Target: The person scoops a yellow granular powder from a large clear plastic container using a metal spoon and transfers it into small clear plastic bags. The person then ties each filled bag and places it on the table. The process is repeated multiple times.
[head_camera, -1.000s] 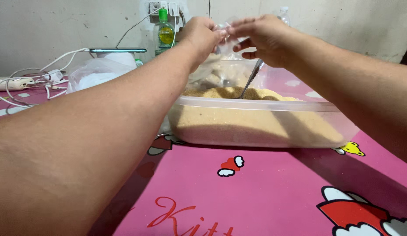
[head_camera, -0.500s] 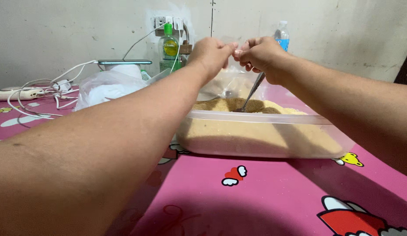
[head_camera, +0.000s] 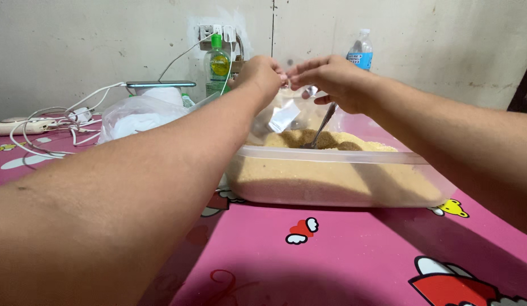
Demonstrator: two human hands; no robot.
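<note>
1. The landmark is the clear plastic tub (head_camera: pixel 337 175) of brown sugar (head_camera: pixel 325 140) on the pink table (head_camera: pixel 331 255); both hands are raised above its far rim.
2. The left hand (head_camera: pixel 262 75) and the right hand (head_camera: pixel 331 79) meet fingertip to fingertip, pinched on the top edge of a small clear plastic bag (head_camera: pixel 286 107) (thin and hard to trace against the wall).
3. The bag hangs straight down from the fingers, its long axis upright, over the tub's far left part.
4. Both hands are equally near the bag; each grips one side of the mouth.
5. A metal spoon (head_camera: pixel 319 129) stands tilted in the sugar, just below the right hand, untouched.
</note>
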